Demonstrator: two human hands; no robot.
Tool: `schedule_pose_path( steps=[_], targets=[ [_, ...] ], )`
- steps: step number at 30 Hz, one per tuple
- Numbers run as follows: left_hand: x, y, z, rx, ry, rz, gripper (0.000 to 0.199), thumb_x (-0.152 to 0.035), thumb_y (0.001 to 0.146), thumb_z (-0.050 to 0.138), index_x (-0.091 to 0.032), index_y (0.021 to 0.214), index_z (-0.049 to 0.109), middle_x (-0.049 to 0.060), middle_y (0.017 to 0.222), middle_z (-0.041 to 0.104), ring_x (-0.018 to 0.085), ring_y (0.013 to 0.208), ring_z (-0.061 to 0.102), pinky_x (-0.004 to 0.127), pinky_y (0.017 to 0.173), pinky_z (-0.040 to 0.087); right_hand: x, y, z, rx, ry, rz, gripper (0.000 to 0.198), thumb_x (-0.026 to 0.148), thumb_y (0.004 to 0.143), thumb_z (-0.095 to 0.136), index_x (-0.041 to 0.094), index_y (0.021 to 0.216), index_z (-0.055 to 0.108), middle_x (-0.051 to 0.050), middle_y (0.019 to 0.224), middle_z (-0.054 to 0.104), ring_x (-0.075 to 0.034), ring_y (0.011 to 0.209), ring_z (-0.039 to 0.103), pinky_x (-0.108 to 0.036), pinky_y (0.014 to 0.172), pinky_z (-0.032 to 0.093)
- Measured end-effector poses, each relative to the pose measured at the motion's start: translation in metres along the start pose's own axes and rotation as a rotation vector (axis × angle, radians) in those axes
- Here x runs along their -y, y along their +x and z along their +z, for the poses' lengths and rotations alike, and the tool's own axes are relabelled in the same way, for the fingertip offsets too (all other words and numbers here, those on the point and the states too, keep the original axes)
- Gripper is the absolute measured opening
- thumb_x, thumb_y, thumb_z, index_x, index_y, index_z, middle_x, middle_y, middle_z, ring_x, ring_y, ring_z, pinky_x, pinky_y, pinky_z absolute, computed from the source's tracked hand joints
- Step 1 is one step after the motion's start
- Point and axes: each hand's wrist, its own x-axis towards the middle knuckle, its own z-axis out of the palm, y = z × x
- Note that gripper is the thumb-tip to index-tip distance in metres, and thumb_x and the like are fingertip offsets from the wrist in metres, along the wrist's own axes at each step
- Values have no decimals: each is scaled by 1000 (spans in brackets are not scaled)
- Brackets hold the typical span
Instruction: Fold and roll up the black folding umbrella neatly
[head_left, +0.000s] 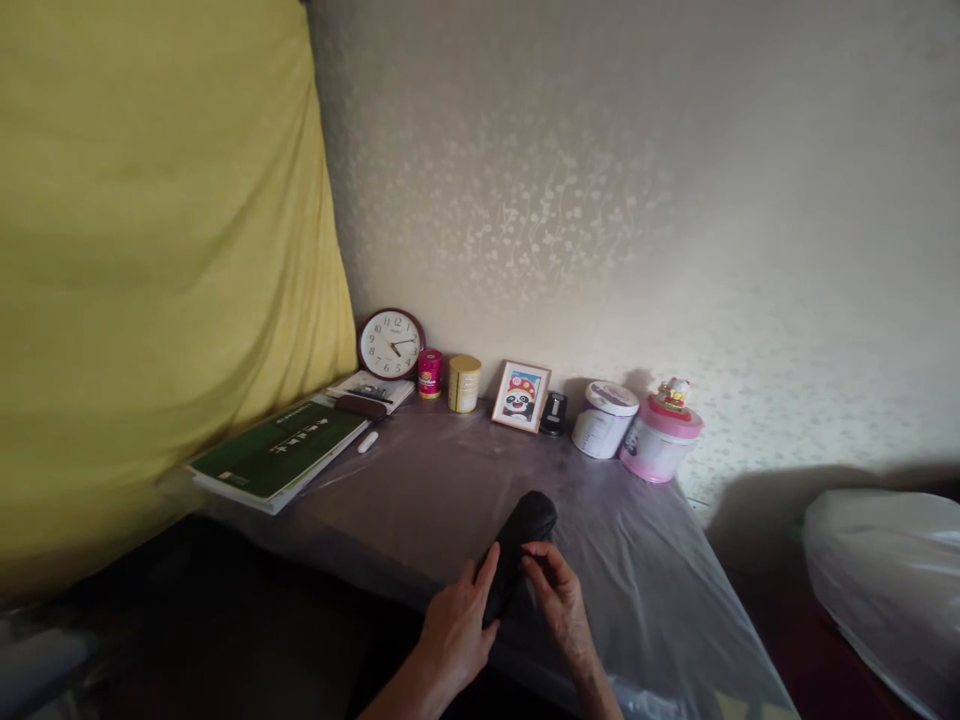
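Note:
A black, elongated soft bundle that looks like a folded umbrella [531, 518] lies slantwise over the near edge of the table, its rounded end pointing away from me. Around its lower left side wraps my left hand [459, 622], thumb along the top. My right hand [556, 590] is closed in a pinch at the right side of the umbrella, thumb and forefinger together on its fabric. What exactly sits between those fingertips is too small to make out. The umbrella's lower end is partly hidden by my left hand.
Along the wall stand a round clock [391, 343], a pink can [430, 374], a yellow can [465, 384], a framed panda picture [520, 396], a black stapler-like object [553, 413], a white tub [604, 420] and a pink-lidded tub [660, 445]. A green book [285, 448] lies left.

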Motion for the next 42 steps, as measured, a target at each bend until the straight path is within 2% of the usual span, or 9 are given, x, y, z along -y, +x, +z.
schedule_pose_path(
  steps=[3, 8, 12, 18, 24, 36, 42],
  targets=[
    [-1, 0, -2, 5, 18, -3, 84, -18, 76, 58, -25, 143, 9, 14, 126, 48, 27, 103, 57, 37, 87, 45, 1, 1, 1, -5, -20, -9, 28, 41, 70, 66, 19, 86, 67, -4, 86, 65, -19, 82, 57, -30, 77, 45],
    [0, 1, -2, 14, -23, -16, 81, -16, 76, 56, -21, 143, 10, 19, 143, 27, 27, 116, 49, 36, 94, 41, 4, 2, 3, 11, -34, -24, 28, 43, 71, 65, 19, 87, 68, -4, 85, 66, -19, 82, 58, -30, 77, 46],
    [2, 2, -1, 15, -49, 6, 81, -14, 76, 56, -18, 143, 11, 18, 141, 31, 26, 118, 48, 34, 96, 40, 3, 3, 4, 8, -32, -31, 27, 42, 71, 65, 20, 87, 68, -5, 87, 66, -19, 83, 58, -29, 76, 46],
    [5, 2, 0, -2, -63, 33, 83, -14, 75, 57, -24, 143, 11, 15, 137, 38, 25, 108, 55, 33, 92, 42, -1, 5, 4, 32, -48, -47, 25, 40, 74, 63, 20, 89, 67, -4, 88, 65, -18, 83, 58, -30, 78, 45],
    [9, 4, 6, -30, -37, 58, 81, -15, 76, 56, -25, 143, 12, 16, 134, 40, 26, 105, 56, 36, 90, 45, 0, 5, 3, 44, -31, -24, 25, 39, 73, 64, 20, 89, 67, -5, 90, 65, -20, 86, 57, -30, 80, 44],
    [12, 5, 6, -7, 4, 70, 86, -18, 76, 60, -35, 141, 7, 17, 135, 38, 28, 100, 60, 40, 85, 48, -6, 6, 1, 65, -116, -135, 25, 40, 77, 60, 19, 90, 65, -5, 86, 65, -18, 83, 60, -28, 76, 48],
    [15, 6, 4, 6, 1, 97, 88, -21, 75, 63, -37, 141, 7, 16, 133, 41, 29, 100, 60, 41, 85, 48, -6, 6, 1, 58, -137, -136, 23, 40, 78, 59, 20, 89, 64, -5, 88, 64, -18, 84, 60, -29, 78, 48]
  ],
)
